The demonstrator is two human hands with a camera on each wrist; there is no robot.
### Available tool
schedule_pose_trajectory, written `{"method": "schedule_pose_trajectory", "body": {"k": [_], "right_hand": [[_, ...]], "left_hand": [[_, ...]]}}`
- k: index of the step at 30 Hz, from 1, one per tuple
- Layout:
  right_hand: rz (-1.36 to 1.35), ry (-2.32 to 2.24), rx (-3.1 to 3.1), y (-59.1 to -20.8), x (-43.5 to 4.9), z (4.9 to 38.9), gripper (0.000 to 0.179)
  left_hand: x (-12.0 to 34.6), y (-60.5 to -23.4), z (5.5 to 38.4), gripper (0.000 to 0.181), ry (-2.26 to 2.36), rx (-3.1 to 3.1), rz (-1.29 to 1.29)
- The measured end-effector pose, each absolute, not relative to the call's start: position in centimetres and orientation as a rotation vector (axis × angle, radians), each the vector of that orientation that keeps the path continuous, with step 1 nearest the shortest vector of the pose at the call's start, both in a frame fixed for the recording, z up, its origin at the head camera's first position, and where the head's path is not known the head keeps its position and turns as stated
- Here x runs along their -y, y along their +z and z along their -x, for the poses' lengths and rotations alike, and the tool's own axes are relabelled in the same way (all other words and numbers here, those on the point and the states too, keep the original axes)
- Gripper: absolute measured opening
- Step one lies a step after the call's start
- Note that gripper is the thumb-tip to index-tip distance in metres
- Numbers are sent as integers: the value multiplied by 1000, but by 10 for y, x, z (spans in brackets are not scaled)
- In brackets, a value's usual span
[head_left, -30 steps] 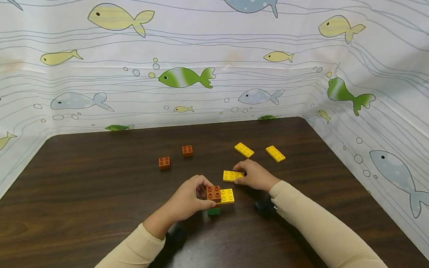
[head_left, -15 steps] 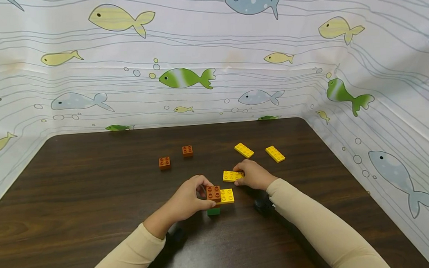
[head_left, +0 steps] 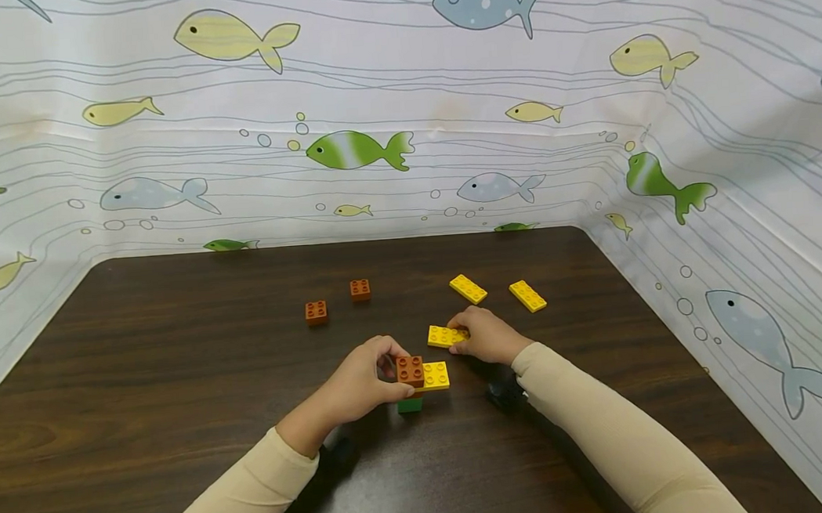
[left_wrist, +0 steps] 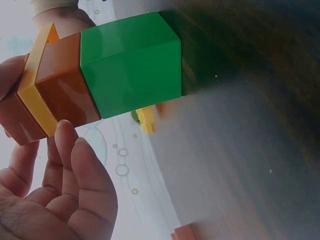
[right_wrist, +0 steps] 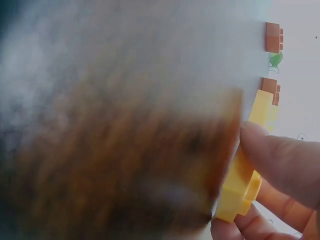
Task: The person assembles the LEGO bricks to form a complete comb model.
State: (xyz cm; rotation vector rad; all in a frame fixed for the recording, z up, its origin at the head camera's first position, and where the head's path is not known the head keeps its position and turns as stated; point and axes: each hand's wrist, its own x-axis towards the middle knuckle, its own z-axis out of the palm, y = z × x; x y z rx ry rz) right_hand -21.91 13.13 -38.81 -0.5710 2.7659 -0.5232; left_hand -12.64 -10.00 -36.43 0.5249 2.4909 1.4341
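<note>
My left hand grips the upper part of an upright stack of toy building bricks, thumb on the near side. On top is an orange-brown brick. Under it a yellow plate juts out to the right. The left wrist view shows a second brown brick below that, and a large green brick at the bottom. To the right and farther back, my right hand pinches the right end of another flat yellow eight-stud plate between thumb and fingers, at the tabletop.
Two orange-brown bricks, a nearer one and a farther one, lie beyond my left hand. Two more yellow plates, one left and one right, lie beyond my right hand. A fish-print curtain borders the dark wooden table.
</note>
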Motion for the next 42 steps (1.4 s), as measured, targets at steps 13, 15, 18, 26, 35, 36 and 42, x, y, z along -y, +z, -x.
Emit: {"method": "schedule_pose_trajectory", "body": {"k": [13,15,18,26,35,36,42], "right_hand": [[670,-795,-2740,-375,-141,203,43],[683,-822,-2744,-373,-141,200,44],[695,-867,-2745,-370,-140,195,45],[803,-977,-2732,-360,-142,180,46],[856,-1075,-2690,-346,-145,161,44],[860,-1088,-2680,-345,-145,159,43],[897,-1128,-2637,-343,-145,154,39]], "left_hand": [[95,-368,122,29,1437,-2510,-514],[95,-368,122,30,1436,-2510,-513],[95,-368,122,29,1431,-2511,-512],[95,-369,123,29,1430,-2512,-503],[95,-368,123,28,1439,-2505,-532],[95,-368,123,28,1440,-2504,-533],[96,-368,123,29,1448,-2486,-527]]}}
